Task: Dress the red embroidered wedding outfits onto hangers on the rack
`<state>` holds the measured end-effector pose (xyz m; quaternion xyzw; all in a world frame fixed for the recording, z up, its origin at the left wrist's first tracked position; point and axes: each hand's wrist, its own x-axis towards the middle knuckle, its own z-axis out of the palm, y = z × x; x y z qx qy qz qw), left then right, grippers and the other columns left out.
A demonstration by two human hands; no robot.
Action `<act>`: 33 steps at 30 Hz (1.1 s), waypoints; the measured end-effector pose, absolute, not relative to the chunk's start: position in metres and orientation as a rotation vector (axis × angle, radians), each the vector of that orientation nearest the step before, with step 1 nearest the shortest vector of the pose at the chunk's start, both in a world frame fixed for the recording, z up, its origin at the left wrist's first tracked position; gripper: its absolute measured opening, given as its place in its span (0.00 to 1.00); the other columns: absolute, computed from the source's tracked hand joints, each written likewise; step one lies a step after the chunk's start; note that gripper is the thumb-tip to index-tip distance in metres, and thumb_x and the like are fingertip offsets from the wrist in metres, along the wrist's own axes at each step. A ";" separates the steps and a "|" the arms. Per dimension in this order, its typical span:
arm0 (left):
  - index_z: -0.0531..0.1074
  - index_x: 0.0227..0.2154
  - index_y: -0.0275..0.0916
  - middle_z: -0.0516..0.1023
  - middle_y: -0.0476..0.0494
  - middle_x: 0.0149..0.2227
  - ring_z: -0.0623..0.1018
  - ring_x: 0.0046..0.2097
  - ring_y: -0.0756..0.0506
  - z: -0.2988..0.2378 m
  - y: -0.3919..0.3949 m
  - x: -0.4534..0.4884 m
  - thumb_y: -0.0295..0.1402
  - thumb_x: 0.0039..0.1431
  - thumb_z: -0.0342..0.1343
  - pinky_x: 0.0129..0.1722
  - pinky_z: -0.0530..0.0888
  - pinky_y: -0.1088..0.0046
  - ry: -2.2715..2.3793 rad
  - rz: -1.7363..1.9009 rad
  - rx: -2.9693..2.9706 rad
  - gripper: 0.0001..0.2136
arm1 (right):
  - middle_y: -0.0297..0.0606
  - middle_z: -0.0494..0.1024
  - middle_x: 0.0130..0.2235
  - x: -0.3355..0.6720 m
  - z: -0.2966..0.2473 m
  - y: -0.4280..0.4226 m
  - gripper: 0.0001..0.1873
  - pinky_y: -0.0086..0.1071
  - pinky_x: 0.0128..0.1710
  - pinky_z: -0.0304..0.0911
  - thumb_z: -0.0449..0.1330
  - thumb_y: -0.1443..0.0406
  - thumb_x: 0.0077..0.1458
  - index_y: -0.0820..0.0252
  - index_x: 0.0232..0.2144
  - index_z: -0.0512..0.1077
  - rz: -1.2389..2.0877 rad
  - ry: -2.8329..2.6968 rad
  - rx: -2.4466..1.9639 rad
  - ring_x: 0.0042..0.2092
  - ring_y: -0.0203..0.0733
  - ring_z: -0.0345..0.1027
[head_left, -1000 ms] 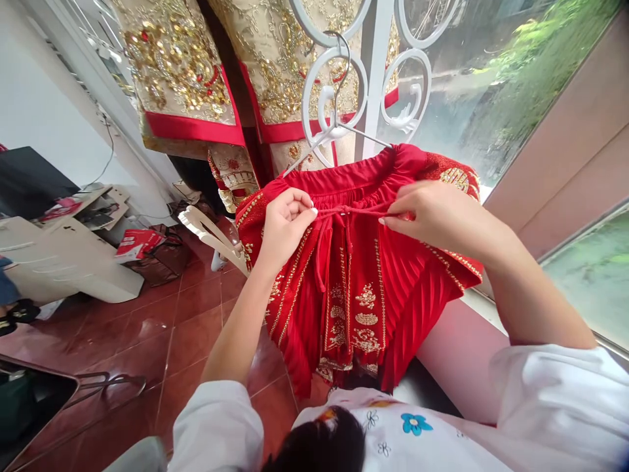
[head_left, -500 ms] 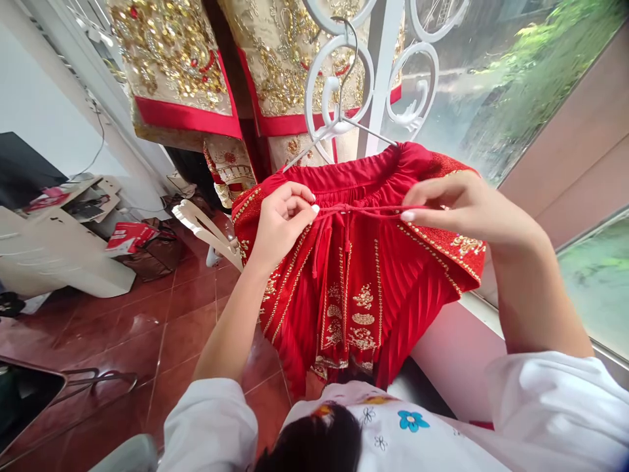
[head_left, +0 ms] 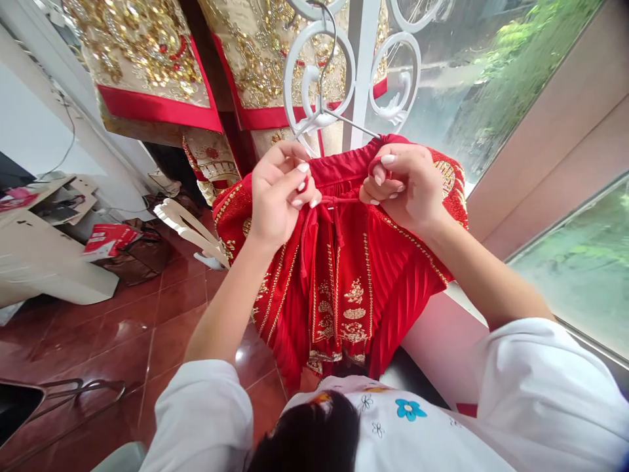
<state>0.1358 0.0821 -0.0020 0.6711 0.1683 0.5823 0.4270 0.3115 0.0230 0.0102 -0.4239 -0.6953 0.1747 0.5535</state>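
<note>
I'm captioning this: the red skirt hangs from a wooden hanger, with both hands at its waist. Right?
The hanger is wrong: the head view shows thin grey wire, not wood. The red skirt hangs from it, left hand and right hand at its waist.

The floor (head_left: 122, 334) is glossy dark red tile with pale lines and bright reflections. A white desk (head_left: 63, 262) stands at the left, near a pale wall (head_left: 29, 105). Beyond a white scrolled metal grille (head_left: 362, 72), the bright window (head_left: 452, 118) shows blurred greenery (head_left: 521, 52).
</note>
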 end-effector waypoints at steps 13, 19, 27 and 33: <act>0.73 0.38 0.46 0.77 0.45 0.41 0.74 0.46 0.42 -0.008 0.096 0.066 0.31 0.54 0.57 0.56 0.64 0.55 0.626 1.748 2.807 0.08 | 0.41 0.75 0.33 0.348 0.009 -0.005 0.18 0.38 0.39 0.63 0.48 0.56 0.59 0.58 0.28 0.72 -0.377 -1.695 -1.240 0.37 0.42 0.68; 0.73 0.35 0.46 0.76 0.50 0.35 0.74 0.42 0.44 -0.002 0.110 0.086 0.31 0.56 0.55 0.60 0.52 0.50 0.567 1.114 3.051 0.06 | 0.34 0.76 0.38 0.347 0.019 0.024 0.10 0.50 0.57 0.48 0.55 0.62 0.57 0.51 0.40 0.74 -0.664 -2.326 -1.176 0.48 0.45 0.63; 0.72 0.31 0.41 0.74 0.51 0.30 0.70 0.39 0.47 0.030 0.138 0.094 0.32 0.55 0.58 0.49 0.65 0.64 0.549 1.476 2.635 0.02 | 0.39 0.76 0.35 0.354 0.042 0.045 0.17 0.37 0.42 0.60 0.50 0.57 0.60 0.61 0.35 0.75 -0.332 -1.934 -1.217 0.39 0.40 0.67; 0.75 0.37 0.43 0.76 0.50 0.41 0.72 0.46 0.46 0.022 0.129 0.072 0.34 0.54 0.58 0.52 0.67 0.65 0.515 1.284 2.715 0.08 | 0.40 0.74 0.44 0.362 0.028 0.040 0.11 0.45 0.52 0.57 0.56 0.58 0.57 0.56 0.37 0.75 -0.452 -2.156 -1.061 0.49 0.45 0.63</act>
